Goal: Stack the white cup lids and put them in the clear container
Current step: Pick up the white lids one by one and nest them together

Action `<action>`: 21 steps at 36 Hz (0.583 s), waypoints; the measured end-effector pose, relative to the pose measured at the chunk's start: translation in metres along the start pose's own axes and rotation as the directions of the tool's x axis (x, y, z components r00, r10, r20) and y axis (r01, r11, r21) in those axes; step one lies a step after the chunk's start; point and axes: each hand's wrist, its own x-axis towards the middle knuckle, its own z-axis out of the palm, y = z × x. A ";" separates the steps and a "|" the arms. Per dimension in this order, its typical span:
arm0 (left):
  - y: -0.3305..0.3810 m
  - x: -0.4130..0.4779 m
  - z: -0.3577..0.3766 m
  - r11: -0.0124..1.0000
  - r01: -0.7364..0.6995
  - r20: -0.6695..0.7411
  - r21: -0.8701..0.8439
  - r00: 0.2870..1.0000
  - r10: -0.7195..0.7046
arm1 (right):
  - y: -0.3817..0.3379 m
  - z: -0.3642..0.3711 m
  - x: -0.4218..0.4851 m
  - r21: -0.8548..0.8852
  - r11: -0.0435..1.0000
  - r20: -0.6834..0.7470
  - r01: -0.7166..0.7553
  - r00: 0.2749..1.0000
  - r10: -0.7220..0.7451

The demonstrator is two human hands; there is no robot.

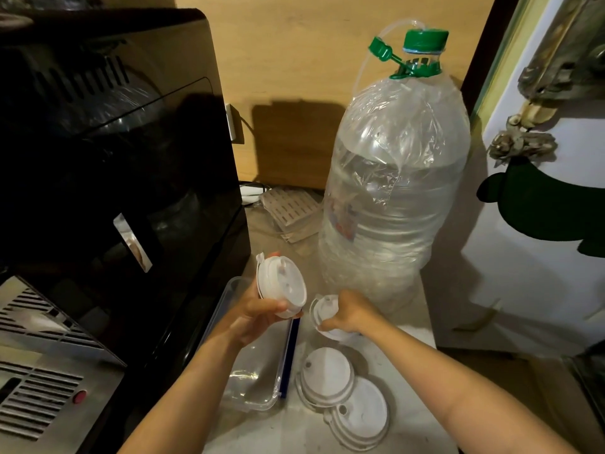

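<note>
My left hand (pixel 253 311) holds a small stack of white cup lids (pixel 281 285) upright, tilted on edge, above the clear container (pixel 252 371). My right hand (pixel 348 312) grips another white lid (pixel 322 314) just to the right of the stack, slightly lower and apart from it. Two more white lids lie flat on the counter below: one (pixel 327 376) nearer the container and one (pixel 360 414) overlapping it at the front right. The clear container lies on the counter beside a dark blue strip (pixel 291 355) along its right side; it looks bare inside.
A black coffee machine (pixel 108 158) fills the left, with its metal drip grille (pixel 36 381) at the lower left. A large clear water bottle (pixel 393 198) with a green cap stands behind the hands. A white fridge door (pixel 540 224) bounds the right.
</note>
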 end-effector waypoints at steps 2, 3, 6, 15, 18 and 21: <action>-0.001 0.001 0.001 1.000 -0.007 0.006 -0.013 1.000 0.007 | -0.001 -0.011 -0.004 0.019 1.000 -0.032 0.000 1.000 0.001; -0.002 0.002 0.001 1.000 -0.010 0.009 -0.017 1.000 0.010 | -0.002 -0.017 -0.006 0.034 0.999 -0.051 0.007 0.999 -0.006; -0.004 0.005 0.002 0.999 -0.009 0.024 -0.048 1.000 0.010 | -0.004 -0.037 -0.014 0.058 0.998 -0.118 0.027 0.993 -0.020; -0.006 0.015 0.010 0.987 0.003 0.059 -0.162 0.998 0.006 | -0.015 -0.096 -0.047 0.127 0.972 -0.339 0.198 0.929 -0.145; -0.002 0.018 0.015 0.985 0.011 0.099 -0.173 0.995 0.006 | -0.023 -0.103 -0.061 0.163 0.954 -0.388 0.252 0.905 -0.172; 0.001 0.020 0.020 0.982 0.019 0.147 -0.187 0.989 0.009 | -0.031 -0.100 -0.070 0.206 0.931 -0.395 0.302 0.896 -0.203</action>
